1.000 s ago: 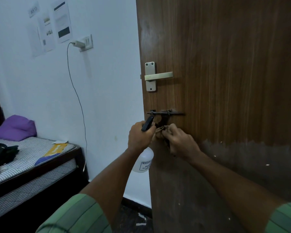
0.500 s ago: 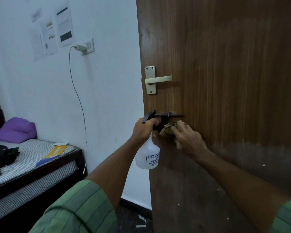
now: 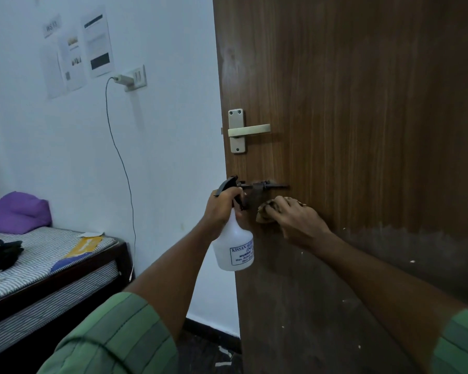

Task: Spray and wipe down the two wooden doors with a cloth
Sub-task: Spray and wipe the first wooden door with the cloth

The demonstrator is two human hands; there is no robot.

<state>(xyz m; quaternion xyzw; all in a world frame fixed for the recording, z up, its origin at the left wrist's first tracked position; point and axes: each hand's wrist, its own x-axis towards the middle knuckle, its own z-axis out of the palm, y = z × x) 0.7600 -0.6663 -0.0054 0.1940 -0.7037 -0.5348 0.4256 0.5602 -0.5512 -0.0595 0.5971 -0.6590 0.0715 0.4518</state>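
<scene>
While left hand (image 3: 222, 209) grips spray bottle (image 3: 234, 247), right hand (image 3: 292, 220) clutching cloth (image 3: 265, 211) shifted right on door (image 3: 362, 130).

A white wall (image 3: 168, 157) fills the left of the frame. Printed sheets (image 3: 76, 49) are stuck at upper left, beside a switch plate (image 3: 137, 78) into which a charger (image 3: 120, 78) is plugged; its cable (image 3: 122, 163) hangs down. At lower left a dark-framed bed (image 3: 65, 276) with a striped mattress (image 3: 38, 255) is seen, bearing a purple pillow (image 3: 18, 213), dark clothing (image 3: 0, 252) and what may be a yellow packet (image 3: 85, 245). Dark flooring (image 3: 206, 354) is glimpsed at bottom centre.
</scene>
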